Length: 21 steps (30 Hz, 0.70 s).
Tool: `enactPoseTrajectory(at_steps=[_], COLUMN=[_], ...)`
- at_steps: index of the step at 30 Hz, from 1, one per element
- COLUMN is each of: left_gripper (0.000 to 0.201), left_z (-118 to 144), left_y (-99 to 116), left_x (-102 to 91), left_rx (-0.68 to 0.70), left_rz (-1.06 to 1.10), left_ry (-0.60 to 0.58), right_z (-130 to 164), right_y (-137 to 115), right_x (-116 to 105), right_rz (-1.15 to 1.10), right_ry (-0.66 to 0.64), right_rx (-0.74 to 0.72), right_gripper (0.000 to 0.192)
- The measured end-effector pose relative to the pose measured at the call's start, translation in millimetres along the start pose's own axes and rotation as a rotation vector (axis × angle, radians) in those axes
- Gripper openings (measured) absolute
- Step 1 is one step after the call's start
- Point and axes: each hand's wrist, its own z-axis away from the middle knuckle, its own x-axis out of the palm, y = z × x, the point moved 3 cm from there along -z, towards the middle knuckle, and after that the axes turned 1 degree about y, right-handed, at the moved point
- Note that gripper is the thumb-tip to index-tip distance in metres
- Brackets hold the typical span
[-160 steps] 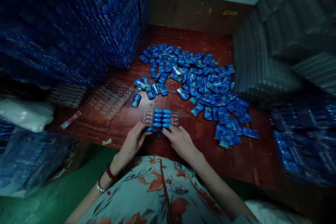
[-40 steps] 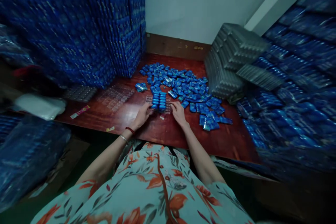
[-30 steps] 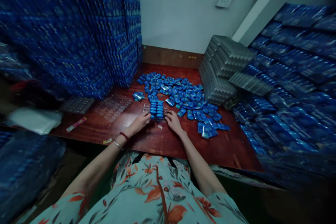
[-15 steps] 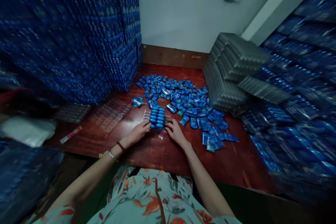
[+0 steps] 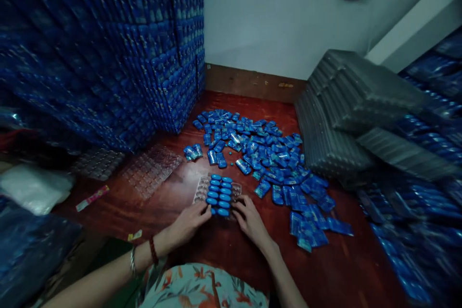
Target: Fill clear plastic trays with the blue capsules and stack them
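Observation:
A clear plastic tray [image 5: 202,189] lies on the red-brown table [image 5: 173,202] just ahead of me, its two middle columns filled with small blue cases [image 5: 219,195]. My left hand [image 5: 189,223] rests at the tray's near left corner, fingertips against the lowest blue case. My right hand [image 5: 250,220] touches the tray's near right corner, fingers spread on the edge. Whether either hand pinches a case is hidden by the fingers. Further back lies a wide heap of loose blue cases [image 5: 267,154].
Tall stacks of filled blue trays [image 5: 108,48] wall the left side. Empty clear trays [image 5: 153,168] lie left of the hands. Grey stacked empty trays [image 5: 342,115] and blue packs [image 5: 426,192] crowd the right. A white bag [image 5: 34,187] sits at the far left.
The camera view swung up and back down, then shifted closer. Both hands stayed at the tray's near edge. More blue cases fill the tray's middle columns than 5 seconds ago.

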Motion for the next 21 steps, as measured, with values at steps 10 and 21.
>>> enactPoseTrajectory(at_steps=[10,21], left_gripper=[0.033,0.074], left_z=[-16.8,-107.0], left_y=[-37.7,-154.7], left_x=[-13.0,-37.8], left_rx=[-0.295,-0.861], left_rz=[0.219,-0.231], left_ry=[0.357,0.145], right_z=[-98.0,-188.9], right_y=[15.5,6.9], right_x=[-41.5,0.8], right_rz=[0.061,0.528], right_ry=[-0.009,-0.286], right_rx=[0.141,0.188], right_gripper=[0.021,0.06])
